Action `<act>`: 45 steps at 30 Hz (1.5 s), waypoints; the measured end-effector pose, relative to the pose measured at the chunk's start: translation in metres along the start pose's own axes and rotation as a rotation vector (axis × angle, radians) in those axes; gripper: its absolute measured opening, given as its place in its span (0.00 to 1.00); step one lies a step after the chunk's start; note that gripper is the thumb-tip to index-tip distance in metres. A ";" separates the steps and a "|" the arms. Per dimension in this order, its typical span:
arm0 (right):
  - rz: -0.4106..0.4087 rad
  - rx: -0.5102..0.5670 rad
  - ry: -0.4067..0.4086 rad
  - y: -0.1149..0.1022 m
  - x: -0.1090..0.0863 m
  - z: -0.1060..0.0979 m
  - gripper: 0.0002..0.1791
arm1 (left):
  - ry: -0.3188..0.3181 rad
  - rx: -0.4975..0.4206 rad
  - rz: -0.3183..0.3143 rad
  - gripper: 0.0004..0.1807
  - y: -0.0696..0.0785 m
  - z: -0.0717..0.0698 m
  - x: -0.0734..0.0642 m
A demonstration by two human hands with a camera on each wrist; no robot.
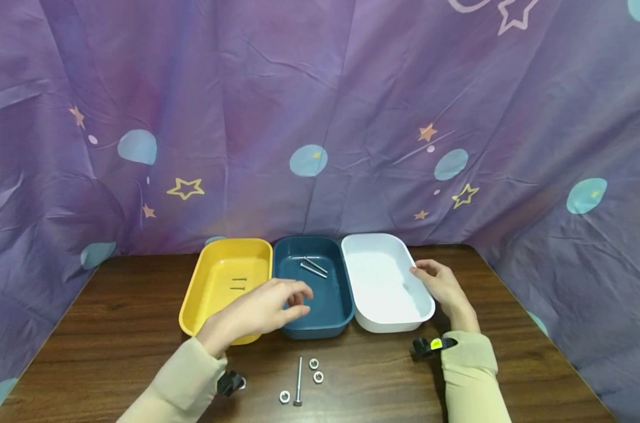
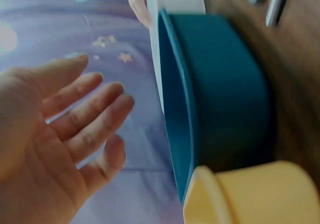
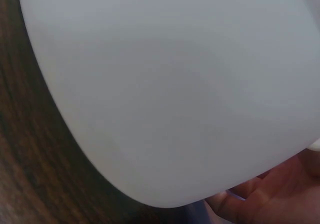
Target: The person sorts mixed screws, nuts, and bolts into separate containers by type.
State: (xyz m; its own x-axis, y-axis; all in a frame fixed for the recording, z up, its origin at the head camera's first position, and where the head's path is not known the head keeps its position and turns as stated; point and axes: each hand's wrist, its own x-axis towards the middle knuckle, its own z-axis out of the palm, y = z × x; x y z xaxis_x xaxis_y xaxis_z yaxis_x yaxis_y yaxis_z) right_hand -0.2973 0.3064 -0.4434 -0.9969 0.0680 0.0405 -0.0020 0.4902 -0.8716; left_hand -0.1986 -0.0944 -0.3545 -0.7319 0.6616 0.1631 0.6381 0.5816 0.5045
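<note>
Three tubs are set by the back edge of the worktop: a yellow tub nearest the left edge, a blue tub, then a white tub nearest the right edge. Small screws are held in the yellow tub, and long bolts in the blue tub. Over the blue tub, the left hand is held with loosely bent fingers and nothing in them. The white tub's right rim is touched by the right hand; whether it is pinched cannot be told. Farther from the back edge, a loose bolt and nuts are laid.

Starry purple cloth, brown wooden table
</note>
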 end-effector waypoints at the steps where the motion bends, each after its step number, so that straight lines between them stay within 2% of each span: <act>1: 0.003 0.004 0.001 0.000 0.000 0.000 0.23 | 0.003 0.005 0.000 0.10 0.003 0.003 -0.003; 8: -0.005 0.009 0.004 -0.001 0.001 0.001 0.22 | 0.070 0.072 -0.010 0.08 0.022 0.023 -0.021; 11: -0.010 0.017 0.004 -0.001 0.000 0.001 0.22 | 0.113 0.118 -0.036 0.09 0.027 0.035 -0.029; 18: -0.014 0.020 0.000 0.001 0.000 0.000 0.22 | 0.171 0.192 -0.143 0.08 0.030 0.059 -0.040; 25: -0.011 0.023 -0.009 0.003 0.002 0.000 0.22 | 0.188 0.235 -0.203 0.07 0.028 0.077 -0.045; 35: -0.022 0.027 -0.005 0.000 0.003 -0.002 0.21 | 0.117 0.329 -0.274 0.22 0.028 0.090 -0.049; 40: -0.014 0.010 0.007 -0.001 0.002 -0.003 0.21 | 0.077 0.336 -0.308 0.24 0.028 0.096 -0.047; 45: 0.002 0.022 0.001 0.003 0.002 -0.001 0.22 | 0.053 0.347 -0.336 0.20 0.029 0.097 -0.045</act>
State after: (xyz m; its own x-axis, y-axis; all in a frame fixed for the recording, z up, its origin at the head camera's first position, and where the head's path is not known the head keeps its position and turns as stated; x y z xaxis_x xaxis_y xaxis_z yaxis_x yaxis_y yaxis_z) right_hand -0.2994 0.3092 -0.4451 -0.9968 0.0699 0.0390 -0.0015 0.4713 -0.8820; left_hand -0.1243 -0.0612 -0.4300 -0.9166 0.3902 0.0875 0.3997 0.8885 0.2254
